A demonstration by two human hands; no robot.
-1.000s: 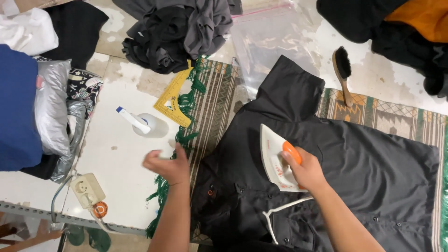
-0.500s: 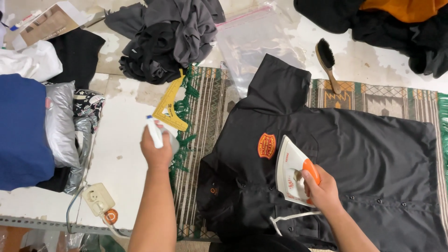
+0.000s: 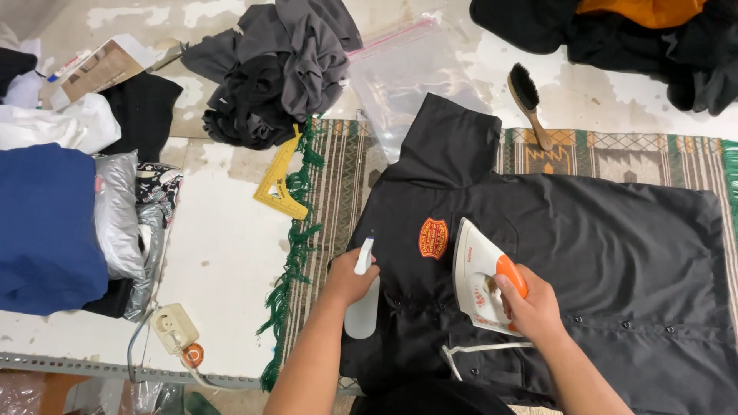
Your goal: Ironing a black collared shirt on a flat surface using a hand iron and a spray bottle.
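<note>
A worn white table (image 3: pixel 223 261) carries a striped rug (image 3: pixel 338 184) with a green fringe, and on the rug a black shirt (image 3: pixel 600 253) lies spread flat, its collar pointing away from the person.

The right hand (image 3: pixel 530 307) comes in from the lower edge, the forearm slanting up and to the left. Its fingers are wrapped tight around the orange handle of a white iron (image 3: pixel 480 277), which rests on the shirt with its tip pointing away from the person. Just left of the iron's tip is an orange badge (image 3: pixel 433 237) on the shirt. A white cord (image 3: pixel 477 350) runs from the iron's rear, under the wrist.

The left hand (image 3: pixel 347 278) reaches up from below, the forearm almost straight. It is closed around a white spray bottle (image 3: pixel 363 303) — the nozzle stands up above the fingers, the body hangs below the palm, over the shirt's left edge.

Farther left of this hand lie a yellow set square (image 3: pixel 278 184), a power socket (image 3: pixel 172 326) near the table edge and a blue cloth (image 3: pixel 46 230). Beyond both hands — a grey clothes pile (image 3: pixel 284 61), a clear plastic bag (image 3: pixel 407 77) and a wooden brush (image 3: pixel 530 104).
</note>
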